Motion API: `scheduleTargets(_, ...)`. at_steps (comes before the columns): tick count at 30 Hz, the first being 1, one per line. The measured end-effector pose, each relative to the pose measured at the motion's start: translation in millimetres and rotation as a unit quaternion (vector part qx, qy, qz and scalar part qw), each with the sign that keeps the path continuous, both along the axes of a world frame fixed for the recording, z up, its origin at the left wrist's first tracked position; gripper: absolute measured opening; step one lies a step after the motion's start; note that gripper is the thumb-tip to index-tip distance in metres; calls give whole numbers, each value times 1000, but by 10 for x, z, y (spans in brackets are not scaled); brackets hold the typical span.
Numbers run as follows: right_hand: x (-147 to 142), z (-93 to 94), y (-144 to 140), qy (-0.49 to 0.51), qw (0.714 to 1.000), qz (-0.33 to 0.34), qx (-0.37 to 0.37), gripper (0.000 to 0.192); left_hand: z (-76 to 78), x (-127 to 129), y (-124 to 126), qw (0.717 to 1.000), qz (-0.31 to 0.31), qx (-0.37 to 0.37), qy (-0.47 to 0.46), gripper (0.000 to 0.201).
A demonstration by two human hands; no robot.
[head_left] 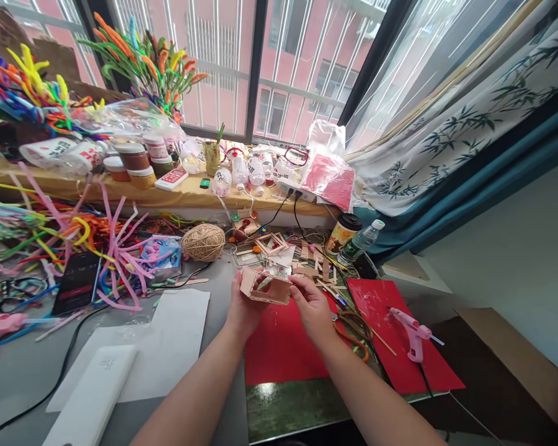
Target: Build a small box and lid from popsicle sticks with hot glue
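Grip: both hands, left (242, 310) and right (312, 305), hold wooden frame box (266, 286) | inside unclear

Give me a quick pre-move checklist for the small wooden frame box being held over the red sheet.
1. Both hands on the piece: ok. Left hand and right hand each hold an end of the wooden frame box.
2. Box off the table: ok, it is lifted above the red sheet.
3. Glue gun away from the hands: ok, it lies to the right on another red sheet.
4. Glue on the joints set: cannot tell.
5. Scissors clear of the right wrist: not ok, they lie close beside it.
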State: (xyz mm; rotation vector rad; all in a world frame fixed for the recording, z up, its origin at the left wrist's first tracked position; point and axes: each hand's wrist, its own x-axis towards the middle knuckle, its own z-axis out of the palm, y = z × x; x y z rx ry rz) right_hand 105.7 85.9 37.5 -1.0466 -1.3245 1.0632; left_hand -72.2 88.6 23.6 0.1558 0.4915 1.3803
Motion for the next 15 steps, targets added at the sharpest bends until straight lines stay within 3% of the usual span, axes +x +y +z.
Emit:
scheduleTargets(3, 23, -46, 35, 56, 998, -30, -28, 26, -36, 61, -5, 999, 19, 21, 22, 52)
scheduleTargets(10, 157, -96, 64, 167, 979, -31, -116, 30, -91, 163, -58, 996, 17, 74, 39, 53)
scheduleTargets(15, 570, 132, 40, 186, 966, 11, -179, 21, -50, 44, -56, 997, -7, 29, -72, 57)
